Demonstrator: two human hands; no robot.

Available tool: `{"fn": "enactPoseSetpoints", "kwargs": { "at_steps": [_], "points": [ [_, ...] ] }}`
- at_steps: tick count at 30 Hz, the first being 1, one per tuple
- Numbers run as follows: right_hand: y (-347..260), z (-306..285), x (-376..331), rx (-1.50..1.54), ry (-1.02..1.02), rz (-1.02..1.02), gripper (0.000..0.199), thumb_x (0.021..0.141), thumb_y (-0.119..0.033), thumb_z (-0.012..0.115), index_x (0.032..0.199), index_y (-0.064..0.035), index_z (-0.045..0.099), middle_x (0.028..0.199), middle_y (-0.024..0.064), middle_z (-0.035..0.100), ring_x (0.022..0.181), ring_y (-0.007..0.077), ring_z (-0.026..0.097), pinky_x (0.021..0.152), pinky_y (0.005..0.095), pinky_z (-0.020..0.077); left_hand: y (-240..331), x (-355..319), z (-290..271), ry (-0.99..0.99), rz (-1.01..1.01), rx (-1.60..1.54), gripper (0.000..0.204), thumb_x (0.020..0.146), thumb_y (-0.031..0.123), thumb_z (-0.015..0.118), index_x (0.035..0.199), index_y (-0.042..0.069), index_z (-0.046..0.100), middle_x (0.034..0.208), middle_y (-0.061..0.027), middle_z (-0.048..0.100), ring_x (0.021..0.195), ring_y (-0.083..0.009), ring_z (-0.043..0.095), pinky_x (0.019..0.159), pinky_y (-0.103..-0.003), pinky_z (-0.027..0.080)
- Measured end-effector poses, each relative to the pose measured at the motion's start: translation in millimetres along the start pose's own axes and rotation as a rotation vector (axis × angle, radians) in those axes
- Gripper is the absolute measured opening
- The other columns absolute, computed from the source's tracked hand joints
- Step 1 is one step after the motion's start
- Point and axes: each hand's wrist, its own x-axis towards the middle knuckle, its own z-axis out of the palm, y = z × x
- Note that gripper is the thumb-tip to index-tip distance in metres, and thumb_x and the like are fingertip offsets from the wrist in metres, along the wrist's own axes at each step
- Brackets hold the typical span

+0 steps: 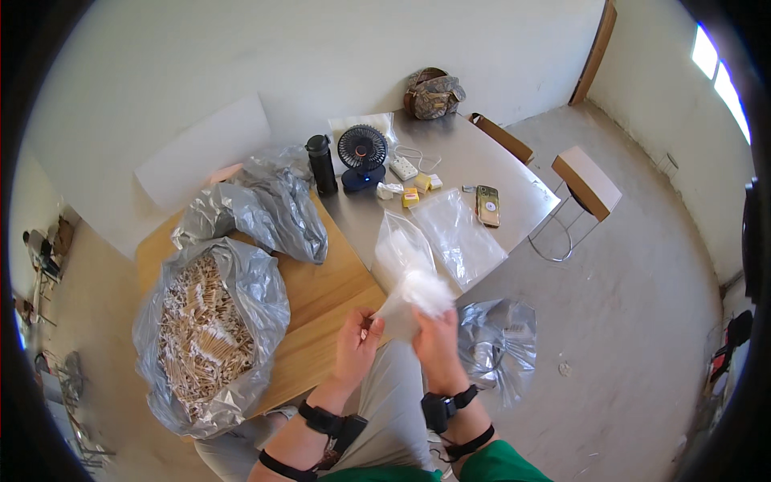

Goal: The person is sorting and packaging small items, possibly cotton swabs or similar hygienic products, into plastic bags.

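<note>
My left hand [356, 351] is closed, its fingers pinching the near edge of a clear plastic bag [389, 261]. My right hand [438, 344] is closed at the other side of the bag's near end, round a white, fluffy-looking bundle [428, 291]. Motion smears the bundle, so its kind cannot be made out. More white stuff shows through the bag's far part. To the left, a large grey plastic sack [269, 291] stands open on the wooden board, full of loose cotton swabs [201, 337] with thin brown sticks and white tips.
Flat clear bags [459, 237] lie on the metal table [514, 173], near a phone [487, 206]. Behind stand a small fan [362, 153], a black bottle [322, 165] and a power strip [403, 168]. A clear sack [499, 349] is beside my right arm; a stool with a box [586, 183] stands right.
</note>
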Motion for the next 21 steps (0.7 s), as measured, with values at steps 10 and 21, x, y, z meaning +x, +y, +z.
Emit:
{"fn": "enactPoseSetpoints", "kwargs": {
  "at_steps": [10,21],
  "points": [
    [-94,13,124,-0.825,-0.358,-0.029,0.035,0.073,0.003,0.06,0.108,0.0015,0.056,0.097,0.0085,0.064,0.089,0.0158,0.06,0.08,0.027,0.0463,37,82,22,-0.177,0.482,0.835,0.036,0.081,0.004,0.052,0.116,0.003,0.047,0.115,-0.0153,0.051,0.086,-0.0326,0.06,0.073,-0.041,0.049],
    [-100,18,165,-1.11,-0.53,0.332,0.039,0.067,-0.001,0.065,0.105,0.0014,0.058,0.093,0.009,0.064,0.079,0.0174,0.062,0.072,0.0307,0.0496,38,91,8,-0.231,0.49,0.891,0.032,0.076,0.0,0.05,0.107,0.004,0.053,0.108,-0.013,0.053,0.091,-0.0315,0.058,0.072,-0.039,0.05]
  ]
}}
